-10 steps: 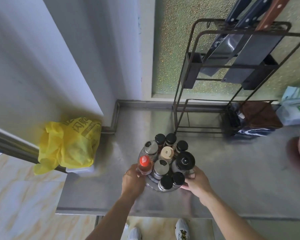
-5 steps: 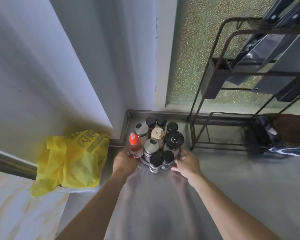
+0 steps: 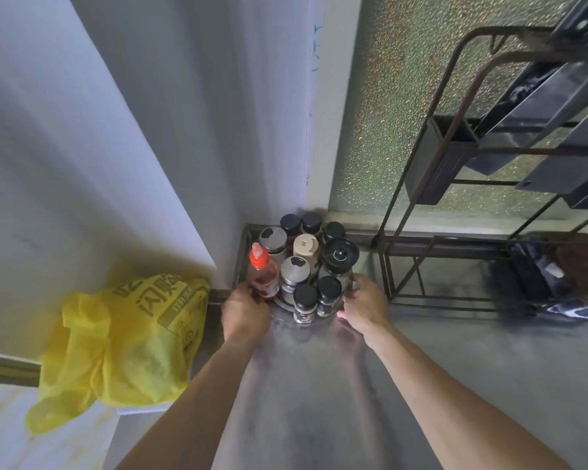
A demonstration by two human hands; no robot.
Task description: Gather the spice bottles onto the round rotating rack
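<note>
The round rotating rack stands in the far left corner of the steel counter, packed with several spice bottles. Among them are a red-capped sauce bottle, a black grinder, a beige-capped jar, silver-lidded jars and black-capped bottles. My left hand grips the rack's left edge beside the red-capped bottle. My right hand grips the rack's right edge below the grinder.
A yellow plastic bag hangs off the counter's left end. A dark metal wire rack with trays stands to the right against the textured window. Dark cloth lies under it. White walls close the corner.
Both hands have slid the loaded rack away from the counter's front edge into the far left corner. The view has moved forward with it.
</note>
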